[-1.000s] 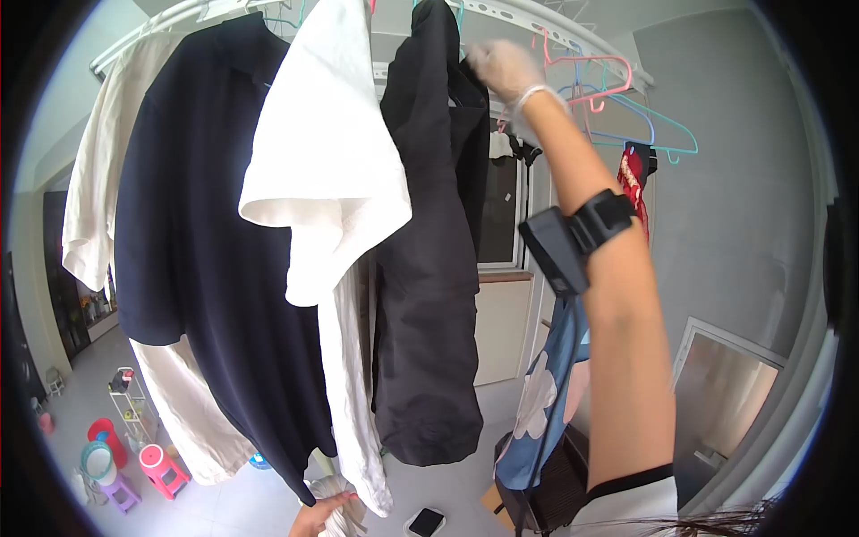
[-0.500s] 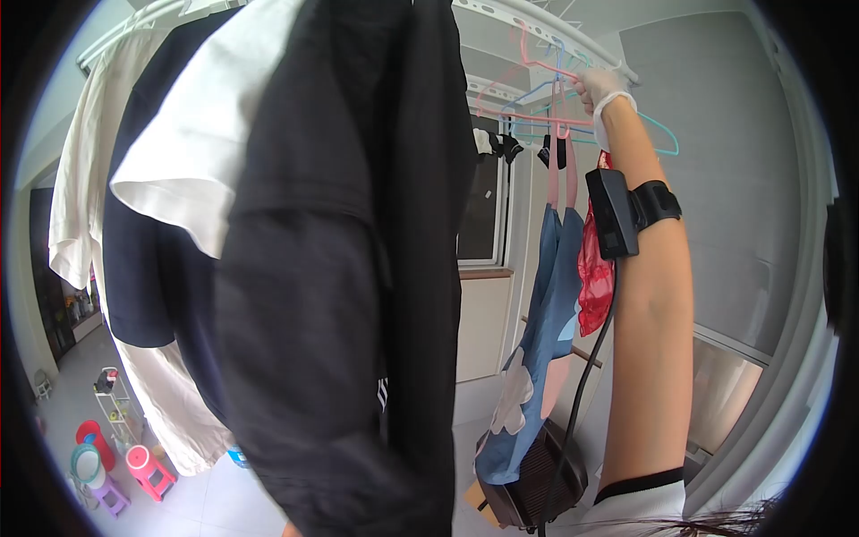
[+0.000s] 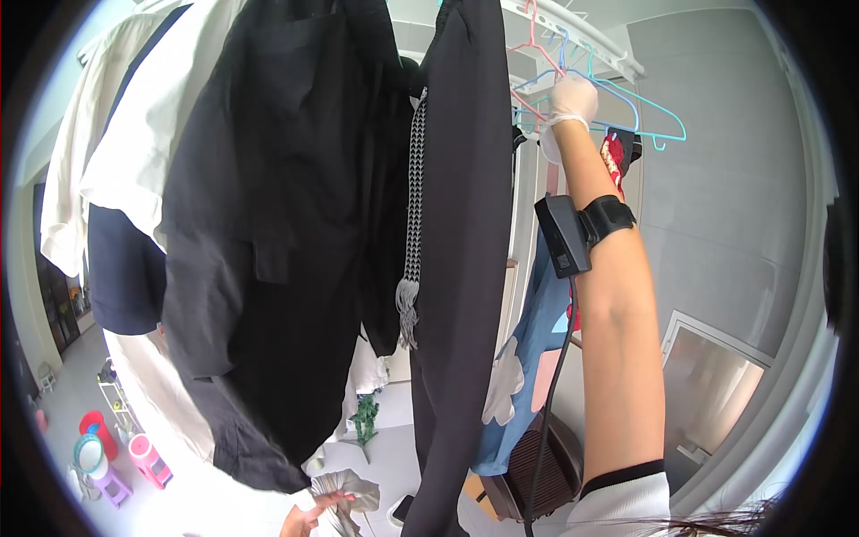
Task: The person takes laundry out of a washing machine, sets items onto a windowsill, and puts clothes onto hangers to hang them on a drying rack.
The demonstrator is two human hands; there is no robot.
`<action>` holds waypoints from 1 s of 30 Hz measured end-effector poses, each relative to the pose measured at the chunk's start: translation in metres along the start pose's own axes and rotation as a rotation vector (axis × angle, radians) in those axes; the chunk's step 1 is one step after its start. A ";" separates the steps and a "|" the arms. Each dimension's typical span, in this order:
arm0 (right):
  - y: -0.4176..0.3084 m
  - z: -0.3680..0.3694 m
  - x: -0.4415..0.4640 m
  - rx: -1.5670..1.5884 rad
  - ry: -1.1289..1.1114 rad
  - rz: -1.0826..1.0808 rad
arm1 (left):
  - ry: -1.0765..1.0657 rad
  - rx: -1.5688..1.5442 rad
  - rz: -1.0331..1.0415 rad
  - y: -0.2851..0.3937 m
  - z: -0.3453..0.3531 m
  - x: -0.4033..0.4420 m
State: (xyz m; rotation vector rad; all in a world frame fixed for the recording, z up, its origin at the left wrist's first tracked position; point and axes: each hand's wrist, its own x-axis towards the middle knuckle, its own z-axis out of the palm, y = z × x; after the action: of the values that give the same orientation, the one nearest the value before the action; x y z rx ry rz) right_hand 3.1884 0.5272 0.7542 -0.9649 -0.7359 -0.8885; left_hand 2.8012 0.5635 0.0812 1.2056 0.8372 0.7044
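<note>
My right hand (image 3: 574, 97), in a thin whitish glove, is raised at the upper right and closed around a pink clothes hanger (image 3: 535, 43). Beside it hang a blue hanger (image 3: 631, 103) and a turquoise hanger (image 3: 662, 106). Low down, my left hand (image 3: 311, 517) is partly in view, its fingers against a crumpled grey-beige cloth (image 3: 351, 498) that they seem to grip. Between the hands hang black trousers (image 3: 465, 224) and a large black garment (image 3: 277, 215). A grey patterned, fringed strap (image 3: 414, 206) dangles beside the trousers.
Light and navy clothes (image 3: 130, 277) hang at left from the white rack (image 3: 591, 40). A blue apron-like garment (image 3: 528, 358) hangs behind my right arm, above a dark brown ribbed case (image 3: 537, 470). Plastic stools (image 3: 148, 458) stand lower left. A cable runs down from my forearm device (image 3: 564, 237).
My right hand has shifted slightly left and down with the pink hanger. The black clothes have swung apart, uncovering the strap and floor. More of my left hand shows, with the cloth.
</note>
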 end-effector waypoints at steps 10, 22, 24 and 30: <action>-0.007 0.000 -0.026 0.336 0.125 0.058 | 0.015 -0.048 -0.124 -0.020 -0.016 -0.012; 0.080 -0.164 -0.200 0.813 -1.117 0.631 | -0.299 -0.208 -0.129 -0.015 0.004 -0.028; 0.097 -0.194 -0.252 0.703 -1.086 0.808 | -0.390 -0.298 -0.225 -0.022 0.005 -0.020; 0.173 -0.326 -0.366 0.122 -0.877 0.919 | -0.515 -0.137 -0.152 -0.015 0.021 -0.013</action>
State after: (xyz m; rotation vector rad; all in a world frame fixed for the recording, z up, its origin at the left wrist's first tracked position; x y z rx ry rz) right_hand 3.2195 0.3894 0.2537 -1.4076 -0.9149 0.4268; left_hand 2.8133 0.5388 0.0716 1.1166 0.4360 0.2977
